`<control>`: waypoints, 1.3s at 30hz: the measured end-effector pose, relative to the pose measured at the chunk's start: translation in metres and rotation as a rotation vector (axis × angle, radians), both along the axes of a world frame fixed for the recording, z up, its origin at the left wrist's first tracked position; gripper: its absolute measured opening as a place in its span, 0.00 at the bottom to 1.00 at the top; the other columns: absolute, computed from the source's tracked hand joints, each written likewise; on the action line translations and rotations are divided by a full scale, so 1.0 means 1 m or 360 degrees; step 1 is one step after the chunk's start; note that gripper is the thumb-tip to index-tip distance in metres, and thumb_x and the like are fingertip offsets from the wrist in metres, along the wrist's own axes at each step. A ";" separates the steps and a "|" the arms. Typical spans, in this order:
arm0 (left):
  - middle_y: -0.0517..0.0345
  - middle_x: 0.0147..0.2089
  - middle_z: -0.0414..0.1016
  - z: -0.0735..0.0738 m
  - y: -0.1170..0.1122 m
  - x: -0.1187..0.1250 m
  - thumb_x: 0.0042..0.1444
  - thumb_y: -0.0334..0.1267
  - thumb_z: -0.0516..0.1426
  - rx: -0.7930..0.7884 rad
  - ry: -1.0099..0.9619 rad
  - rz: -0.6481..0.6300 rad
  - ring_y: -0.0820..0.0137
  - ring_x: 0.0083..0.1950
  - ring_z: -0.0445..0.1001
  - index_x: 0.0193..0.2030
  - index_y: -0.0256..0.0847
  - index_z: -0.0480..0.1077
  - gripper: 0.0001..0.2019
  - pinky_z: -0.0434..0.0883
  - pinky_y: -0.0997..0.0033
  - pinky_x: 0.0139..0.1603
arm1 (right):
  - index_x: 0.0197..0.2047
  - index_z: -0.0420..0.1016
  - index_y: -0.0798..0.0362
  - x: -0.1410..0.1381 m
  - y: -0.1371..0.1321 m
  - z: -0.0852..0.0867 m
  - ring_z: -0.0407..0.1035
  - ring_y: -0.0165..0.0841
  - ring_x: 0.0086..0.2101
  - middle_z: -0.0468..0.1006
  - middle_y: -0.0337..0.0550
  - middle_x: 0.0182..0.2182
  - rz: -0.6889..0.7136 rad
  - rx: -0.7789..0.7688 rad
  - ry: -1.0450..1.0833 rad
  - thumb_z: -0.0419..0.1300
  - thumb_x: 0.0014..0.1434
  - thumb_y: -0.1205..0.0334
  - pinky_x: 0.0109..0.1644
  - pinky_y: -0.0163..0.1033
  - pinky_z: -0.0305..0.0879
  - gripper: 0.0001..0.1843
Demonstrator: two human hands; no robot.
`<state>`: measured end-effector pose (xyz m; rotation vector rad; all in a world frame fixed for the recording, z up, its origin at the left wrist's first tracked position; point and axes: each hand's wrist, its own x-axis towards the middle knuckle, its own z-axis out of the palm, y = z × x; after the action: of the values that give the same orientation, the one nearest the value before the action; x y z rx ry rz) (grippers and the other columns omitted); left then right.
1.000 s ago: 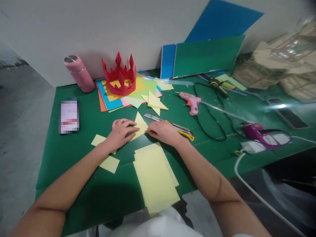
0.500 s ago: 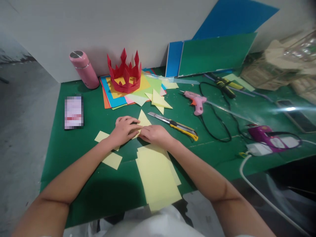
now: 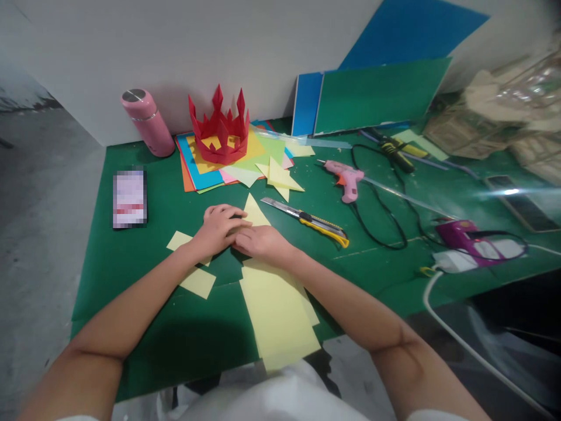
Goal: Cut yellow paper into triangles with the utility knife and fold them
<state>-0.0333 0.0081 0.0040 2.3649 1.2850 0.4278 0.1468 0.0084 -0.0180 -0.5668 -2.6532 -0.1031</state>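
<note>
Both hands rest on a folded pale yellow paper piece [image 3: 255, 212] on the green table [image 3: 144, 327]. My left hand [image 3: 218, 228] lies curled over its left part, fingers bent and pressing down. My right hand [image 3: 262, 241] presses on the paper's lower edge, its fingertips meeting those of the left hand. Only the pointed upper tip of the paper shows between them. A stack of pale yellow sheets [image 3: 278, 313] lies just below the hands. Two small yellow squares [image 3: 197, 282] sit under my left forearm.
A utility knife [image 3: 311, 221] lies right of the hands. Behind are a red paper crown [image 3: 218, 132] on coloured sheets, yellow triangles [image 3: 278, 177], a pink bottle [image 3: 146, 121], a phone [image 3: 129, 198], a pink glue gun [image 3: 346, 178] with black cord, and a purple tool [image 3: 464, 237].
My right hand slid left along the yellow paper, away from the utility knife, until it met my left hand. The left hand stayed in place.
</note>
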 end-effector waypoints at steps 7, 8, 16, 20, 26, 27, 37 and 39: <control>0.56 0.58 0.72 -0.003 0.000 -0.001 0.61 0.33 0.52 0.0035 0.0026 0.0011 0.58 0.60 0.62 0.50 0.51 0.75 0.15 0.53 0.48 0.59 | 0.34 0.73 0.57 0.002 0.003 0.010 0.67 0.33 0.28 0.77 0.47 0.27 -0.0062 -0.0223 -0.0171 0.47 0.68 0.64 0.28 0.37 0.49 0.16; 0.56 0.58 0.72 -0.003 0.000 -0.001 0.62 0.35 0.53 0.0047 0.0029 0.0009 0.57 0.59 0.62 0.49 0.50 0.75 0.13 0.54 0.48 0.59 | 0.33 0.72 0.57 0.005 0.005 0.013 0.67 0.33 0.28 0.77 0.48 0.28 -0.0104 -0.0273 -0.0219 0.48 0.67 0.64 0.28 0.37 0.49 0.15; 0.57 0.57 0.72 -0.003 0.000 0.000 0.64 0.42 0.53 0.0076 0.0055 0.0000 0.58 0.59 0.63 0.49 0.52 0.75 0.12 0.54 0.50 0.60 | 0.29 0.68 0.54 0.048 0.017 0.035 0.67 0.33 0.28 0.76 0.44 0.27 -0.0712 -0.0629 -0.0366 0.56 0.62 0.64 0.30 0.36 0.50 0.09; 0.55 0.58 0.71 -0.005 0.000 -0.002 0.62 0.50 0.55 0.0083 0.0074 -0.0039 0.57 0.60 0.63 0.51 0.51 0.74 0.14 0.54 0.50 0.60 | 0.28 0.67 0.53 0.065 0.021 0.041 0.65 0.32 0.26 0.74 0.41 0.25 -0.0782 -0.0693 -0.0303 0.57 0.60 0.65 0.29 0.36 0.49 0.08; 0.52 0.59 0.70 -0.007 -0.002 -0.002 0.60 0.53 0.56 0.0143 0.0088 -0.0040 0.56 0.61 0.62 0.55 0.48 0.70 0.20 0.52 0.51 0.61 | 0.33 0.68 0.53 0.091 0.035 0.046 0.66 0.36 0.31 0.73 0.45 0.30 -0.0963 -0.0614 -0.0031 0.62 0.57 0.59 0.32 0.37 0.55 0.08; 0.51 0.59 0.70 -0.006 -0.002 -0.002 0.60 0.54 0.56 0.0139 0.0087 -0.0024 0.55 0.61 0.62 0.57 0.47 0.69 0.22 0.52 0.51 0.61 | 0.35 0.68 0.53 0.096 0.037 0.045 0.67 0.38 0.33 0.74 0.47 0.33 -0.0994 -0.0577 -0.0031 0.64 0.55 0.58 0.33 0.38 0.57 0.10; 0.48 0.59 0.68 -0.001 -0.003 0.000 0.61 0.52 0.54 0.0070 0.0060 -0.0055 0.55 0.59 0.63 0.61 0.47 0.64 0.23 0.55 0.52 0.59 | 0.42 0.73 0.53 0.113 0.040 0.052 0.69 0.38 0.35 0.77 0.46 0.36 -0.0778 -0.0827 0.0025 0.60 0.55 0.65 0.38 0.40 0.63 0.10; 0.48 0.58 0.68 -0.001 -0.004 0.001 0.63 0.49 0.54 0.0122 0.0060 -0.0101 0.55 0.59 0.63 0.58 0.46 0.66 0.19 0.56 0.53 0.59 | 0.45 0.75 0.54 0.110 0.041 0.053 0.69 0.39 0.39 0.77 0.48 0.39 -0.0698 -0.0786 0.0075 0.60 0.56 0.65 0.43 0.42 0.64 0.12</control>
<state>-0.0325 0.0041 0.0031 2.4811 1.2264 0.4220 0.2566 0.0490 0.0353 -1.2842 -2.4600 0.4438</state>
